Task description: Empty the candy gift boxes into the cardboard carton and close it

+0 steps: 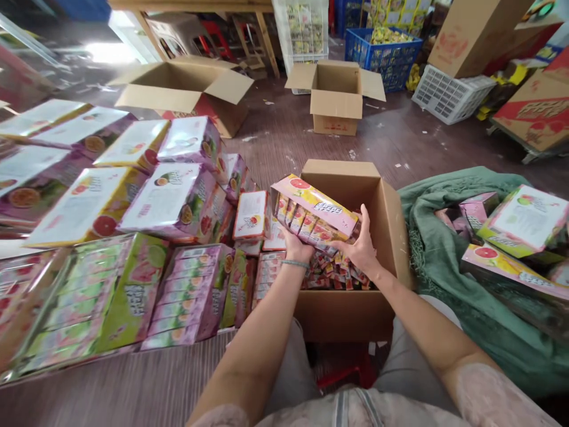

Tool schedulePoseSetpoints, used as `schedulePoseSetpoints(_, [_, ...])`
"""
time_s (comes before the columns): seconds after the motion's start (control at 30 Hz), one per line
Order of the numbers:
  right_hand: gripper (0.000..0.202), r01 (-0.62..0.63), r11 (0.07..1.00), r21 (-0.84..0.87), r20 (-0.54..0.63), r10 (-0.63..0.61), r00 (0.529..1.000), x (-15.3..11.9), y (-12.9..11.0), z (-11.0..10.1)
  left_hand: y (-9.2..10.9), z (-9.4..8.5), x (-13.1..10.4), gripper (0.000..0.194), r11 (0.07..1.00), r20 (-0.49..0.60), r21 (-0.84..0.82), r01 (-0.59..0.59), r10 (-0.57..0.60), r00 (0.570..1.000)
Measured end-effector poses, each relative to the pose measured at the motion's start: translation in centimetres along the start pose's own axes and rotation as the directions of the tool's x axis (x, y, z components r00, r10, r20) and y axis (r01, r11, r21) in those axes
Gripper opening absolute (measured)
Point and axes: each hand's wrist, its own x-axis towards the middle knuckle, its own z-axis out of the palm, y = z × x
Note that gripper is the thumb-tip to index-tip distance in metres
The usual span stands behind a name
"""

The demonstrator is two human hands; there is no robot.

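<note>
Both of my hands hold one pink and yellow display box [317, 207] with a grapefruit picture, its open side showing a row of small packs. My left hand [297, 246] supports its lower left part, fingers partly hidden beneath it. My right hand [361, 249] grips the right end, with the thumb on the front. The box is tilted over an open cardboard carton [393, 231] between my knees. Inside that carton lie many small red and orange wrapped pieces [342, 271].
Stacked fruit-print display boxes [164, 196] fill the left side. At right, a green cloth [438, 237] bears more boxes [528, 219]. Ahead stand two open cartons [335, 104] [191, 89], a blue crate [377, 53] and a white crate [451, 92].
</note>
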Motion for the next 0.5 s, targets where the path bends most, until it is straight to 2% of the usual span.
schedulePoseSetpoints(0.07, [0.131,0.012,0.999,-0.033,-0.037,-0.013,0.999,0.7,-0.6,-1.1,0.5,0.0,0.1,0.083,0.999,0.058,0.044,-0.001,-0.001,0.998])
schedulePoseSetpoints(0.13, [0.127,0.064,0.997,-0.044,-0.046,-0.066,0.997,1.7,-1.3,-2.9,1.5,-0.3,0.4,0.087,0.991,-0.035,0.134,0.006,-0.002,0.999])
schedulePoseSetpoints(0.2, [0.125,0.129,0.990,-0.061,-0.026,-0.130,0.991,2.8,-1.7,-4.8,2.6,-0.6,0.8,0.086,0.978,-0.140,0.209,-0.024,0.054,0.989])
schedulePoseSetpoints(0.23, [0.123,0.150,0.986,-0.080,-0.009,-0.151,0.989,3.2,-1.8,-5.7,2.9,-0.7,0.9,0.082,0.972,-0.122,0.225,-0.067,0.097,0.988])
schedulePoseSetpoints(0.3, [0.117,0.158,0.980,-0.121,0.016,-0.157,0.987,4.0,-1.7,-7.0,3.1,-0.7,1.0,0.072,0.968,0.054,0.211,-0.137,0.129,0.990])
schedulePoseSetpoints(0.37, [0.117,0.143,0.981,-0.130,-0.009,-0.145,0.989,4.6,-1.2,-7.7,2.8,-0.5,0.7,0.066,0.972,0.230,0.207,-0.107,0.058,0.971])
schedulePoseSetpoints(0.43, [0.120,0.141,0.985,-0.102,-0.054,-0.147,0.988,4.8,-0.8,-7.9,2.5,-0.2,0.2,0.068,0.970,0.283,0.241,-0.028,-0.042,0.958])
schedulePoseSetpoints(0.5, [0.122,0.146,0.985,-0.089,-0.036,-0.150,0.988,4.8,-0.5,-7.9,2.3,0.2,-0.2,0.070,0.972,0.269,0.229,-0.049,-0.015,0.963])
